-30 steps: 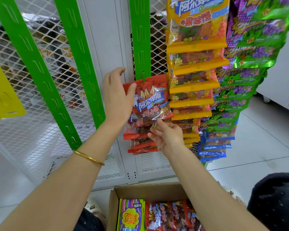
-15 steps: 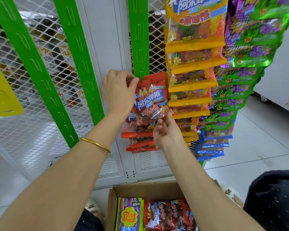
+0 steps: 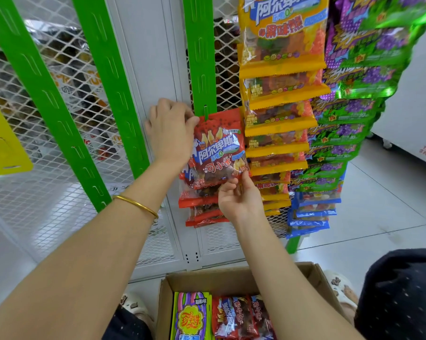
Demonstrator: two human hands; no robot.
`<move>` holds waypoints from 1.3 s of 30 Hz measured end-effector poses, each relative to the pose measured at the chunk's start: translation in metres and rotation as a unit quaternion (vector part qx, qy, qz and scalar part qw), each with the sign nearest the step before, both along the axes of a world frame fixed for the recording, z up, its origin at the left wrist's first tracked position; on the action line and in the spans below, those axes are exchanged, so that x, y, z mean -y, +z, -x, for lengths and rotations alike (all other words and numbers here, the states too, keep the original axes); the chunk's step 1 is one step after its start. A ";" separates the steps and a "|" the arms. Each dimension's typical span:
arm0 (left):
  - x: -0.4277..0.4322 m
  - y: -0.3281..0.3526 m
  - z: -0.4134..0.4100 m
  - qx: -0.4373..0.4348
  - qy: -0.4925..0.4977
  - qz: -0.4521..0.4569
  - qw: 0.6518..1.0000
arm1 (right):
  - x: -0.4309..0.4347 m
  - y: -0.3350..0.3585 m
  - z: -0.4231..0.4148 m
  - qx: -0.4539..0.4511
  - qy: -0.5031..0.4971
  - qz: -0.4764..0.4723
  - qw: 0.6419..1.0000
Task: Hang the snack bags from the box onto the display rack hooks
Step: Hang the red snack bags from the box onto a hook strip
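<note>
Now the left hand (image 3: pixel 169 133) is curled, thumb and fingers pinching the top left corner of the red snack bag (image 3: pixel 219 153), where a second ago it lay flat with straight fingers against it. The right hand (image 3: pixel 239 200) pinches the bag's lower edge, steadying it as before. The bag's top edge sits against the green strip (image 3: pixel 199 57), with the hook tab (image 3: pixel 205 111) showing just over it, so it is probably being threaded on; whether it has caught I cannot tell. More bags wait in the box (image 3: pixel 231 278) below.
</note>
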State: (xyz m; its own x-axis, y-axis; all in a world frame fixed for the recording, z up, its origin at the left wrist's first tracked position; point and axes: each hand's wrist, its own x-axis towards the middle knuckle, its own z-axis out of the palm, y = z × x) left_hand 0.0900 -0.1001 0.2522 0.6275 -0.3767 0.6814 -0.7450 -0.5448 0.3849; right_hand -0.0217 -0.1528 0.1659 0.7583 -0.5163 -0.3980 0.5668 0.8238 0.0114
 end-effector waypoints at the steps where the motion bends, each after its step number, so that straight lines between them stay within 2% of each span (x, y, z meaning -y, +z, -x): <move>1: 0.000 0.001 0.000 -0.002 0.002 -0.002 1.000 | 0.000 -0.001 0.000 0.002 -0.001 0.004 1.000; 5: 0.001 -0.001 -0.002 0.002 0.010 -0.013 1.000 | -0.005 -0.008 0.001 -0.005 0.010 0.015 1.000; 10: 0.000 -0.002 -0.002 -0.005 0.010 -0.010 1.000 | -0.006 -0.005 -0.001 -0.058 0.005 0.039 0.998; 14: -0.003 -0.004 -0.004 -0.030 -0.041 0.034 0.998 | -0.003 -0.007 -0.002 -0.131 -0.011 0.112 0.985; 17: -0.010 -0.015 0.001 -0.070 -0.088 0.098 0.989 | -0.001 -0.012 0.001 -0.193 -0.020 0.178 0.965; 21: -0.018 -0.045 0.011 -0.140 -0.079 0.142 0.977 | 0.000 -0.016 0.005 -0.241 -0.012 0.222 0.945; 26: -0.019 -0.073 0.017 -0.244 -0.043 0.118 0.962 | 0.001 -0.019 0.010 -0.302 -0.001 0.281 0.911; 30: -0.014 -0.083 0.018 -0.318 -0.065 0.119 0.938 | 0.002 -0.020 0.009 -0.346 0.031 0.348 0.871; 36: -0.005 -0.086 0.022 -0.391 -0.088 0.124 0.908 | 0.002 -0.024 0.006 -0.370 0.066 0.458 0.806; 39: -0.003 -0.088 0.026 -0.412 -0.094 0.118 0.899 | 0.003 -0.026 0.005 -0.376 0.074 0.488 0.784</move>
State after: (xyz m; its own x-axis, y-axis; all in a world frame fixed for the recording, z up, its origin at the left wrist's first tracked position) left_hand 0.0640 -0.0966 0.1644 0.8964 -0.4343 0.0887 -0.2237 -0.2704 0.9364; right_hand -0.0271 -0.1553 0.1395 0.5788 -0.7820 -0.2311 0.0087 0.2892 -0.9572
